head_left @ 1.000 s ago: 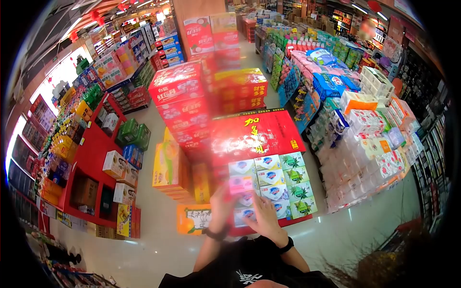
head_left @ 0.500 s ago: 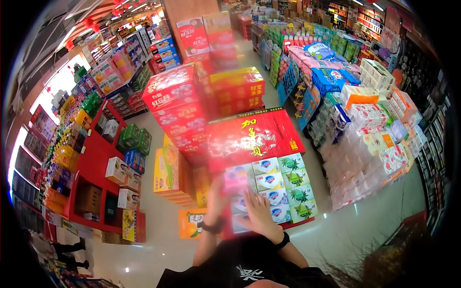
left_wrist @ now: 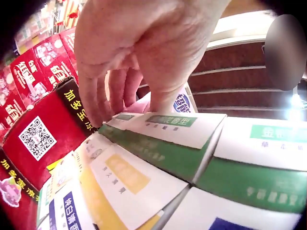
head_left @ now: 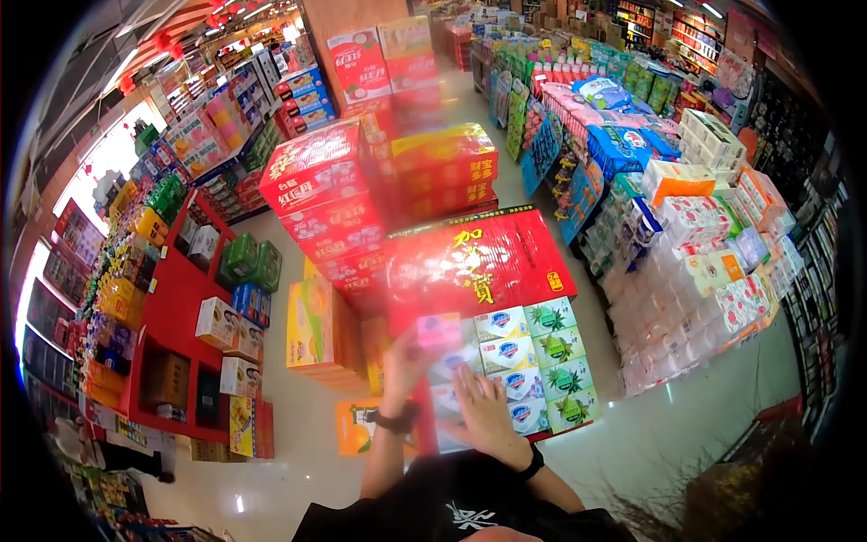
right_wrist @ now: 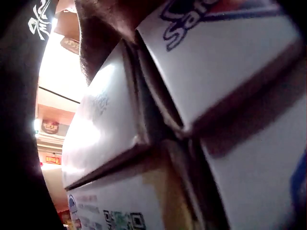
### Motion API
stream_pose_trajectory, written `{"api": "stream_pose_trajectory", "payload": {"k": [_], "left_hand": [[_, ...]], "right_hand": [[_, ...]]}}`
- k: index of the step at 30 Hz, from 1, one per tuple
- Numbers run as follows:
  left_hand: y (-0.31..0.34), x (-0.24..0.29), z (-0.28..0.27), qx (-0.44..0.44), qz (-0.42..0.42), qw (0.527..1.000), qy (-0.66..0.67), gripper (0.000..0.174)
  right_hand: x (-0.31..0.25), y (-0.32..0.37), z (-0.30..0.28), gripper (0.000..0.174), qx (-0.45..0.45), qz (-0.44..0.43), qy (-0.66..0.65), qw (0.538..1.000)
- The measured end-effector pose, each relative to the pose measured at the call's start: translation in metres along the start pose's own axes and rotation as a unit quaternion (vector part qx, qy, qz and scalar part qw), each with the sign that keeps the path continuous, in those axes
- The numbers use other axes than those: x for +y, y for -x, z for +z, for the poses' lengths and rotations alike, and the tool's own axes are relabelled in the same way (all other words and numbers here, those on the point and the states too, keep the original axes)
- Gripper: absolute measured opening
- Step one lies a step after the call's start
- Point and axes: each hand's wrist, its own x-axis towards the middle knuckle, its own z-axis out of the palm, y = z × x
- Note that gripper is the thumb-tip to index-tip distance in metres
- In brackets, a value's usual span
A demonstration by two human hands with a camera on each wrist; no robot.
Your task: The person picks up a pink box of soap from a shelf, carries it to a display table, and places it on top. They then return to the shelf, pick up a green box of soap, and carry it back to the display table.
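Rows of soap boxes (head_left: 512, 354), white with blue shield logos, lie on a large red carton (head_left: 506, 248). A column of green-and-white soap boxes (head_left: 561, 349) flanks them on the right. My left hand (head_left: 405, 363) pinches a pink soap box (head_left: 439, 331) at the back left corner of the rows. In the left wrist view, thumb and fingers straddle that pink box (left_wrist: 142, 103), partly hidden behind nearer boxes. My right hand (head_left: 483, 414) rests with extended fingers on the front left boxes. White soap boxes (right_wrist: 220, 62) fill the right wrist view.
Stacked red cartons (head_left: 325, 181) rise left of the display, with yellow-orange cartons (head_left: 316, 330) below them. A red shelf unit (head_left: 172, 316) stands farther left. Wrapped tissue packs (head_left: 695, 298) pile up on the right, across a strip of tiled floor (head_left: 632, 434).
The pink box has moved back and left with my left hand, from the second row to the back left corner. My right hand has shifted slightly left over the boxes.
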Motion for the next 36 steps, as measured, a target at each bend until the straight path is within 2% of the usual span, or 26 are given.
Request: {"api": "stream_pose_trajectory", "payload": {"k": [4,10,20,31,34,36], "left_hand": [[-0.004,0.002,0.000,-0.009,-0.005,0.999,0.046,0.052],[-0.009,0.003,-0.011,-0.078,-0.006,0.987,0.140,0.049],[-0.018,0.003,-0.022,-0.130,0.011,0.987,0.095,0.046],[-0.016,0.005,-0.022,-0.138,0.028,0.987,0.075,0.048],[-0.019,-0.011,-0.021,-0.130,0.056,0.989,0.038,0.053],[-0.017,-0.029,-0.016,-0.110,0.043,0.986,0.119,0.067]], "right_hand": [[0.001,-0.001,0.000,0.088,0.006,-0.006,-0.007,1.000],[0.004,-0.001,0.001,0.084,0.014,-0.018,-0.007,1.000],[0.001,-0.002,-0.003,0.082,0.012,-0.013,-0.002,1.000],[0.002,0.002,0.001,0.080,0.021,-0.022,0.000,1.000],[0.000,0.000,-0.007,0.078,0.046,-0.039,-0.022,0.998],[0.000,0.000,-0.003,0.078,0.056,-0.042,-0.037,0.997]]}}
